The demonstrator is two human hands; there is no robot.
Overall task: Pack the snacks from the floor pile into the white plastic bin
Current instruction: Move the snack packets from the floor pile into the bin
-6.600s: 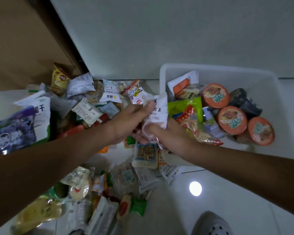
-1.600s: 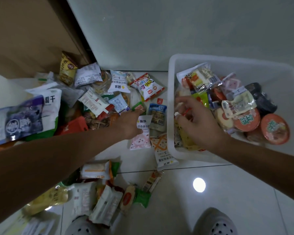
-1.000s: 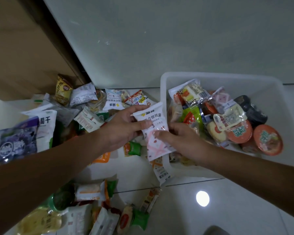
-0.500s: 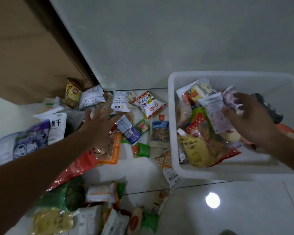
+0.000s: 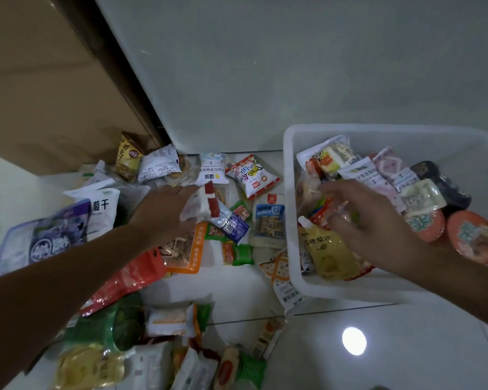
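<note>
The left hand (image 5: 164, 212) reaches over the pile (image 5: 181, 257) of snacks on the floor (image 5: 406, 347). Its fingertips pinch a small white packet (image 5: 199, 205) with a red strip, and this packet is held a little above the other snacks. The picture is blurred there, so I cannot tell how each finger lies. Just under the packet is a blue foil sachet (image 5: 233, 225). Beside that, a blue and white pack (image 5: 271, 220) lies flat, near the left wall of the bin.

The bin (image 5: 290, 170) is white and stands on the floor at the right of the pile, close to the wall (image 5: 293, 66). The right hand (image 5: 375, 223) is over the inside of the bin with the palm down. Its fingers are spread and a little bent, and they hold nothing; this hand is also blurred. Under it a yellow pouch (image 5: 330, 254) with a white cap lies in the near left corner. Two orange cups (image 5: 473, 237) stand at the right side, and white sachets (image 5: 366, 173) lie at the far side.

In the pile, a purple bag (image 5: 48, 237) is at the far left, a red bag (image 5: 130, 277) lies under the left forearm, and a green bag (image 5: 119, 325) is nearer to the person. A flat pack (image 5: 285, 288) touches the near left corner of the bin.
</note>
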